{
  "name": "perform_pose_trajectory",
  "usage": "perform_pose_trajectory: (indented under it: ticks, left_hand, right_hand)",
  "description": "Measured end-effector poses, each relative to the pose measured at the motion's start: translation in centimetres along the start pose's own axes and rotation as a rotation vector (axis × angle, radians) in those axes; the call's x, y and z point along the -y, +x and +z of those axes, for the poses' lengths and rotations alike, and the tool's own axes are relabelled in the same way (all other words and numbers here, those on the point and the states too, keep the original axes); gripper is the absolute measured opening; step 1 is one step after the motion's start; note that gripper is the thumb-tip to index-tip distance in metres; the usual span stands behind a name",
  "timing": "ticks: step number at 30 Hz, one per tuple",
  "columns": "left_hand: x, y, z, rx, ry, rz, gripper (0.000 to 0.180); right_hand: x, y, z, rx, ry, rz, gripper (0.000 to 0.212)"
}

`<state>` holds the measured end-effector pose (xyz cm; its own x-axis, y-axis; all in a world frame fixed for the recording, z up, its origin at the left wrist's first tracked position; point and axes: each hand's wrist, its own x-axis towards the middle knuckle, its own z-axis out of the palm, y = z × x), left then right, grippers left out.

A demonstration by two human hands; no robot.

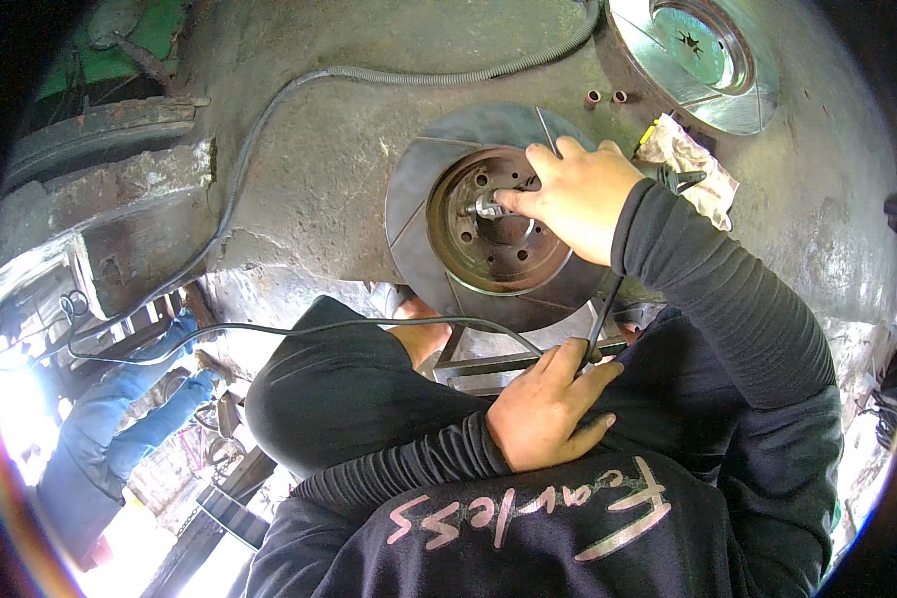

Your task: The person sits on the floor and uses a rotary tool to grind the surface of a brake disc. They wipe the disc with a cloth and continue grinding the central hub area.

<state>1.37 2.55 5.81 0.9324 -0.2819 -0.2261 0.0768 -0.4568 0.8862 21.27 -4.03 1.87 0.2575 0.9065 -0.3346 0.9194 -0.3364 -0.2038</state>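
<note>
A slotted brake disc point(416, 194) lies in front of me, its rusty centre hub recess facing up. My right hand point(578, 194) reaches over its right side, fingers curled round a corded power tool point(488, 206). Only the tool's bright metal head shows, inside the recess near the centre hole; my hand and sleeve hide most of its body. Close to my lap, my left hand point(550, 407) is closed on the black power cord point(409, 321). From there the cord goes up beneath my right wrist.
Another brake disc point(762, 95) lies at the far right. Two small metal sleeves point(593, 99) stand near it, beside a stained cloth point(703, 169). A grey corrugated hose point(448, 76) crosses the worn metal surface. At the left, another person's blue-trousered legs point(135, 409) show.
</note>
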Motion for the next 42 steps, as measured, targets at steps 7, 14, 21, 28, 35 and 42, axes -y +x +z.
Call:
perform_pose_trajectory:
  ticks: [7,14,21,28,35,42]
  left_hand:
    - [-0.09,0.01,-0.04,-0.001,-0.016,0.003,0.056]
    - [-0.02,-0.15,0.05,0.009,-0.016,-0.011,0.056]
    - [-0.02,-0.17,-0.01,-0.011,-0.015,0.004,0.056]
    - [-0.08,-0.26,0.03,-0.003,-0.03,0.005,0.055]
    - [-0.06,-0.22,0.08,-0.006,-0.012,0.015,0.055]
    - [-0.07,-0.34,0.16,-0.006,0.012,0.02,0.055]
  right_hand:
    - [-0.46,-0.22,-0.58,0.066,0.022,-0.015,0.049]
    - [-0.12,-0.15,-0.76,0.07,0.016,0.042,0.034]
    - [0.03,-0.48,-0.51,0.046,0.013,0.005,0.049]
    - [0.14,-0.72,-0.09,0.08,0.022,-0.033,0.052]
    - [0.0,-0.38,-0.06,0.023,0.027,0.009,0.05]
    - [-0.33,-0.4,-0.64,-0.001,-0.013,0.04,0.047]
